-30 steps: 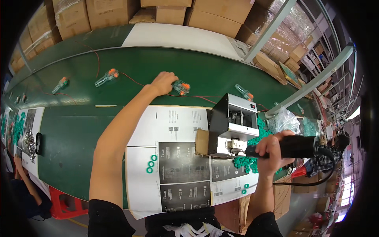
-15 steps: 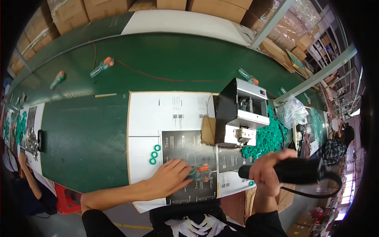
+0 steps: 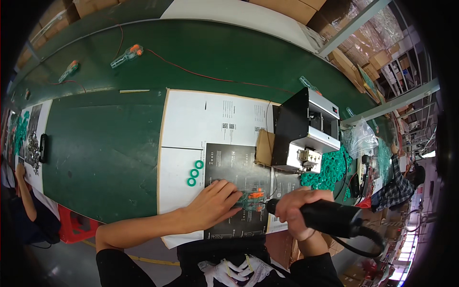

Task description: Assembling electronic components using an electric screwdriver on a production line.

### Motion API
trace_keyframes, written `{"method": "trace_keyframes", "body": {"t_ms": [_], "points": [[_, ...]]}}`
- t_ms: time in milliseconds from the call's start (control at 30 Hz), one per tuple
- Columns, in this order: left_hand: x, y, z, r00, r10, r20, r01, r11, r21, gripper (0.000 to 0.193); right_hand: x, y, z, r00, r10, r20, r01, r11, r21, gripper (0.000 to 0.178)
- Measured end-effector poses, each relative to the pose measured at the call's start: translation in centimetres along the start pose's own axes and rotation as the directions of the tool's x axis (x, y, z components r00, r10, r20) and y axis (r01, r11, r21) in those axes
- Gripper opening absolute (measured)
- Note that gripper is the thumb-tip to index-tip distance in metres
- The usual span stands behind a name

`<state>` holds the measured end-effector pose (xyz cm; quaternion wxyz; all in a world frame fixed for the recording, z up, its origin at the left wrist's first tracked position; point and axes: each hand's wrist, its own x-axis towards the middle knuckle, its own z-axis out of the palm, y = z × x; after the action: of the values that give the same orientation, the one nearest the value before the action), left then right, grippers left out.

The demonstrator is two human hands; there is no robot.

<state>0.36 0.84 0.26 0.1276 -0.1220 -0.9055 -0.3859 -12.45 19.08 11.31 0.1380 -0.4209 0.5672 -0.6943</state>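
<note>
My left hand (image 3: 213,203) is closed around one end of a clear teal plastic housing (image 3: 246,202) with orange parts inside, resting on the black printed sheet (image 3: 229,165). In my right hand (image 3: 299,210) is a black electric screwdriver (image 3: 332,217), its cord looping down from the back end. Its thin bit points left, at the housing's right end; whether it touches cannot be made out. Several green rings (image 3: 193,174) lie on the white board left of the black sheet.
Behind my right hand stands a black and silver machine (image 3: 306,131), with a heap of green rings (image 3: 330,170) beside it. More clear housings (image 3: 127,56) lie along the far green bench (image 3: 201,57), near a thin red wire. Another person's arm (image 3: 26,196) is at far left.
My right hand has brought the screwdriver leftward, up to the housing. The left hand keeps its grip on the housing. The whole view has shifted slightly.
</note>
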Motion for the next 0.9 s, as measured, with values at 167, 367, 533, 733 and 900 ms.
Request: {"method": "trace_keyframes", "body": {"t_ms": [167,367,533,733,900], "points": [[-0.1,-0.1,-0.3,1.000,-0.018,-0.010,0.017,0.998,-0.062,0.036,0.7,0.0,0.4,0.985,-0.042,0.167,0.079,0.972,-0.221,0.032],[-0.4,0.1,-0.7,0.997,-0.075,-0.022,0.073,0.995,-0.063,0.040,0.4,1.0,-0.2,0.986,-0.041,0.163,0.074,0.977,-0.202,0.032],[0.1,0.1,-0.7,1.000,-0.022,0.005,0.022,0.999,-0.027,0.043,0.3,0.4,-0.7,0.985,-0.051,0.163,0.075,0.987,-0.144,0.030],[-0.5,-0.2,-0.9,0.998,-0.043,-0.042,0.043,0.999,-0.003,0.044,3.0,-1.9,-4.0,0.934,-0.175,-0.311,0.179,0.984,-0.014,0.035],[-0.3,0.1,-1.0,0.999,-0.028,-0.037,0.029,0.999,0.029,0.046,6.7,-1.6,-6.6,0.852,-0.279,-0.443,0.182,0.951,-0.249,0.034]]}}
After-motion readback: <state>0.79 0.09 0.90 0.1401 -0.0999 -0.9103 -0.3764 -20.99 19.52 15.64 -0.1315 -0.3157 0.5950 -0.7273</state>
